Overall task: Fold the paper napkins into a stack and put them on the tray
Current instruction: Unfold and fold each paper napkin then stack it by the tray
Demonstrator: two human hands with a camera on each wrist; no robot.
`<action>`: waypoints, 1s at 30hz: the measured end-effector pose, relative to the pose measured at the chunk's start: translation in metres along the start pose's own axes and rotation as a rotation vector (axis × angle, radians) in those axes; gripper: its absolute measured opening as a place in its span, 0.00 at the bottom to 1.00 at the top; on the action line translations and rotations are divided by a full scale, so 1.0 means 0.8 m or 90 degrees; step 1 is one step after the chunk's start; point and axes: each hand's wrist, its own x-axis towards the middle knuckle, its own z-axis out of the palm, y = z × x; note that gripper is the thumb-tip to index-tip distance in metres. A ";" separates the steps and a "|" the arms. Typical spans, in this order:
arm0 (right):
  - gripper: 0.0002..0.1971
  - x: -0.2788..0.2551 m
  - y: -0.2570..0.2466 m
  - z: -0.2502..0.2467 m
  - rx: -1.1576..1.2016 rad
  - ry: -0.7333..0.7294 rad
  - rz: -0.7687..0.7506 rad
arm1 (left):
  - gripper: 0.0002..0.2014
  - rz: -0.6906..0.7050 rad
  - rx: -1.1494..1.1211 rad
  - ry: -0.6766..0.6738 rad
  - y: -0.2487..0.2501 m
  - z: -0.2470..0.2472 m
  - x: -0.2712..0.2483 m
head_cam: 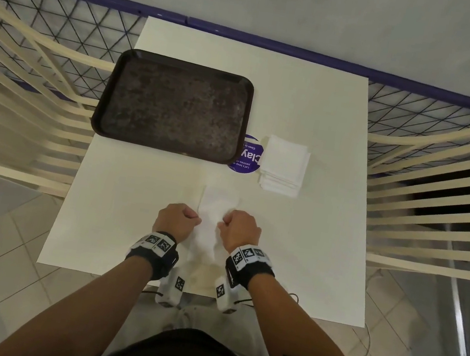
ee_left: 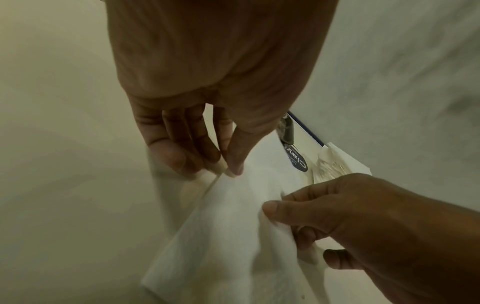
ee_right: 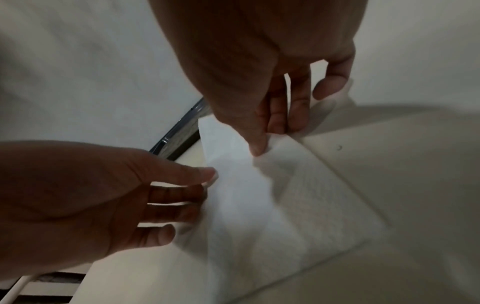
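A white paper napkin (head_cam: pixel 214 214) hangs above the near middle of the table, held between both hands. My left hand (head_cam: pixel 179 220) pinches its left edge between thumb and fingers (ee_left: pixel 231 162). My right hand (head_cam: pixel 238 227) pinches the right edge (ee_right: pixel 259 144); the same napkin (ee_right: pixel 246 195) sags between them, its lower part on the table. A stack of white napkins (head_cam: pixel 284 165) lies to the right of the dark brown tray (head_cam: pixel 174 106), which holds nothing. In the left wrist view the napkin (ee_left: pixel 221 226) and my right hand (ee_left: pixel 337 216) both show.
The white table (head_cam: pixel 316 104) has a round purple sticker (head_cam: pixel 248 155) between tray and stack. Cream slatted chairs (head_cam: pixel 429 190) stand at both sides. A wire mesh barrier with a blue rail (head_cam: pixel 69 13) runs behind the table.
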 end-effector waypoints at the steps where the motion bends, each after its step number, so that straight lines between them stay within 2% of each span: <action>1: 0.04 -0.001 0.000 0.001 0.010 -0.004 0.000 | 0.03 0.013 -0.003 0.007 0.001 0.001 -0.002; 3: 0.03 -0.002 0.003 0.004 0.073 -0.009 0.014 | 0.04 0.033 -0.022 0.025 0.004 0.003 -0.004; 7: 0.06 -0.006 0.004 -0.003 0.319 0.025 0.041 | 0.03 0.028 -0.153 0.043 0.006 0.001 -0.004; 9: 0.13 -0.010 0.003 -0.011 0.436 0.026 0.051 | 0.06 0.024 -0.239 0.053 0.007 -0.003 -0.004; 12: 0.23 -0.009 0.005 -0.020 0.550 0.021 0.031 | 0.08 0.049 -0.291 0.069 0.012 -0.011 -0.006; 15: 0.24 -0.008 0.004 -0.027 0.531 0.036 -0.037 | 0.06 0.086 -0.292 0.081 0.015 -0.019 -0.006; 19: 0.19 -0.008 -0.001 -0.034 0.497 0.040 -0.099 | 0.07 0.094 -0.320 0.053 0.018 -0.025 -0.004; 24: 0.16 -0.008 -0.003 -0.032 0.489 0.040 -0.081 | 0.11 0.124 -0.317 0.027 0.020 -0.033 -0.008; 30: 0.12 -0.009 -0.004 -0.038 0.500 0.054 -0.090 | 0.13 0.145 -0.253 0.054 0.015 -0.035 -0.008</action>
